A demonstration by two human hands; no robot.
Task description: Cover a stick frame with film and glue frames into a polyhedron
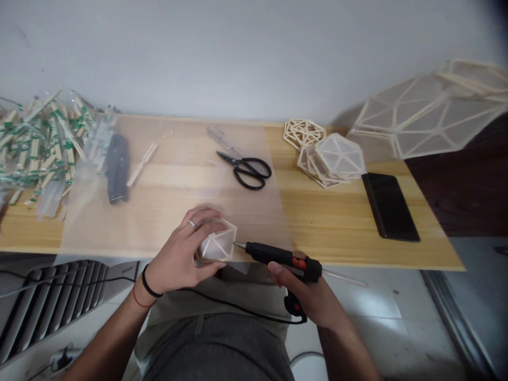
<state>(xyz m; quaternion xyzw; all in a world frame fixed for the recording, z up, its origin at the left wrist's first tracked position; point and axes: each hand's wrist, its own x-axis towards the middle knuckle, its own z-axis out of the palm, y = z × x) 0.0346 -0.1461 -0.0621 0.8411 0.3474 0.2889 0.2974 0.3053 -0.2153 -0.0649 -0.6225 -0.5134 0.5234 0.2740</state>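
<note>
One panel point(221, 242) sits at the edge of the worktop point(329, 227), in the grip of the left hand point(184, 251); the right hand point(307, 296) is wrapped round the glue gun point(273, 254). Covered panels point(340, 154) lie stacked, a structure point(428, 116) looks assembled; bare frames point(304, 132) lack sheeting.

We see smooth, grained wood in the tabletop point(329, 227). We note the glue gun point(270, 253) in matt plastic, its nozzle point(240, 245) metal.

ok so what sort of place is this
Probably a small craft workspace: the right hand holds a glue gun, and the wooden table bears black scissors and a heap of wrapped sticks.
</note>
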